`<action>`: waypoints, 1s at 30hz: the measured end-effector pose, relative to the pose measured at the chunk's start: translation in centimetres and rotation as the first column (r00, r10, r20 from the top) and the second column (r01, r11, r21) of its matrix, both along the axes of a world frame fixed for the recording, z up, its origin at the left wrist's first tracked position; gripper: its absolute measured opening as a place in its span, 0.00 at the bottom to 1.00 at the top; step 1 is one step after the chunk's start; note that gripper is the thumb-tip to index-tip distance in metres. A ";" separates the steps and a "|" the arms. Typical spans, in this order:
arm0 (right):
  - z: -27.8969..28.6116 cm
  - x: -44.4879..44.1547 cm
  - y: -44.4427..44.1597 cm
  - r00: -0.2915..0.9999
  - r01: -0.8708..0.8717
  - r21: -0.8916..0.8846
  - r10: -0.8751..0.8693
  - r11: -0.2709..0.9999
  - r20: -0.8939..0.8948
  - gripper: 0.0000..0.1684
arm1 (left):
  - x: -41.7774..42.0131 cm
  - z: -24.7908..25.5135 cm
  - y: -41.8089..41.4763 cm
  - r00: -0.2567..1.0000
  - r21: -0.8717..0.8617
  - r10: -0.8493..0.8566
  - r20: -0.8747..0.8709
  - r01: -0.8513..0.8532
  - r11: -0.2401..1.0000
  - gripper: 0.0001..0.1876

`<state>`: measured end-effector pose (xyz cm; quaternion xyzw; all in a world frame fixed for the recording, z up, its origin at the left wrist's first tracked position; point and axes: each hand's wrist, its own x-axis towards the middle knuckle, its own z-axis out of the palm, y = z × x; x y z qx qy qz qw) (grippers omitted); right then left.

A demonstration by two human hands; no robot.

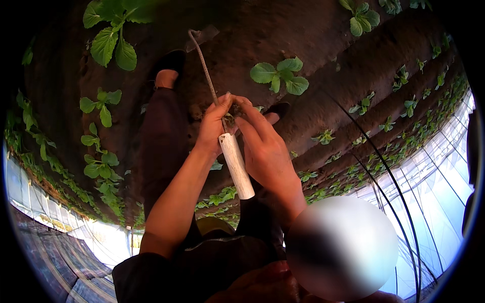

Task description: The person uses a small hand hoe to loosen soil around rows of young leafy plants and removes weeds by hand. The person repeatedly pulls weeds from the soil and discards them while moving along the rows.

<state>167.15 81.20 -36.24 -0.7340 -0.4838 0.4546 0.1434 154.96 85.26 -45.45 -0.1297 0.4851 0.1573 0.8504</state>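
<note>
My left hand (213, 127) is closed around the thin ribbed metal shank (206, 72) of a hand hoe, just above its pale wooden handle (237, 166). The hoe's flat blade (204, 38) lies at the far end of the bent shank, dim against dark soil. My right hand (263, 146) curves in from the other side, its fingertips meeting the left fingers near the shank. Between the hands shows a small greenish-brown bit, perhaps plant matter; whether the right fingers pinch it is unclear. The handle slants down alongside my right hand.
Brown soil (235, 64) bears a leafy seedling (282, 75) ahead and a bigger leafy plant (113, 38) at upper left. Rows of seedlings (100, 166) run along both sides. My dark shoe (170, 62) stands between plants. Greenhouse sheeting (435, 178) rises at right.
</note>
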 end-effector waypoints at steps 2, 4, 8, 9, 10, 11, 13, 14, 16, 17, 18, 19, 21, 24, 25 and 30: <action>1.2 0.5 0.4 0.998 -0.063 -0.001 0.063 0.998 0.003 0.26 | 0.2 0.1 0.2 0.999 0.072 -0.013 0.045 0.010 0.997 0.18; 2.1 0.8 1.1 0.997 -0.073 0.031 0.073 0.997 0.016 0.26 | 0.1 0.1 0.6 0.996 0.121 -0.038 0.081 0.028 0.992 0.19; 1.8 1.3 2.3 0.996 0.034 0.204 -0.050 0.978 0.072 0.18 | -0.3 0.7 1.8 0.993 0.120 -0.064 0.099 0.052 0.991 0.21; 1.2 1.7 2.7 0.990 0.072 0.262 -0.100 0.962 0.096 0.16 | -0.2 0.9 2.2 0.992 0.112 -0.070 0.107 0.058 0.992 0.21; 0.3 2.2 3.5 0.963 0.264 0.222 -0.269 0.939 -0.012 0.13 | -0.4 0.9 2.3 0.990 0.103 -0.064 0.123 0.051 0.993 0.22; -1.2 3.0 4.7 0.896 0.442 0.158 -0.429 0.883 -0.113 0.10 | -0.7 0.9 2.4 0.989 0.095 -0.056 0.136 0.043 0.995 0.22; -8.1 6.3 6.4 0.868 0.496 0.140 -0.495 0.857 -0.047 0.08 | -0.9 1.0 2.5 0.986 0.068 -0.047 0.162 0.036 0.997 0.23; -11.9 8.4 7.6 0.898 0.427 0.161 -0.438 0.890 0.040 0.08 | -0.8 1.1 2.6 0.983 0.049 -0.047 0.178 0.039 0.998 0.23; -19.6 12.2 8.9 0.920 0.169 0.153 -0.212 0.974 0.330 0.08 | -0.5 1.1 2.6 0.981 0.027 -0.050 0.186 0.046 0.999 0.24; -23.1 13.5 9.5 0.871 0.018 0.128 -0.078 0.992 0.485 0.09 | -0.4 1.0 2.6 0.983 0.008 -0.051 0.178 0.050 0.999 0.24; -25.4 14.2 10.5 0.814 -0.064 0.029 0.035 0.998 0.579 0.10 | -0.5 1.0 2.6 0.985 -0.014 -0.049 0.163 0.052 0.999 0.24; -27.1 14.4 11.1 0.741 -0.138 -0.080 0.156 0.987 0.653 0.10 | -0.7 1.1 2.6 0.988 -0.039 -0.045 0.145 0.051 0.998 0.24; -29.1 14.6 12.7 0.662 -0.240 -0.199 0.310 0.950 0.682 0.10 | -0.8 1.3 2.7 0.994 -0.074 -0.020 0.112 0.029 0.997 0.24; -29.8 14.0 13.2 0.598 -0.286 -0.295 0.410 0.912 0.688 0.12 | -1.1 1.1 2.7 0.994 -0.078 0.010 0.109 -0.001 0.997 0.24; -29.9 13.8 13.5 0.591 -0.287 -0.309 0.422 0.907 0.688 0.13 | -1.1 1.1 2.7 0.994 -0.079 0.011 0.108 -0.003 0.997 0.24; -32.7 13.2 14.2 0.673 -0.208 -0.178 0.273 0.962 0.687 0.13 | -1.5 1.0 3.0 0.995 -0.116 0.021 0.095 -0.010 0.993 0.23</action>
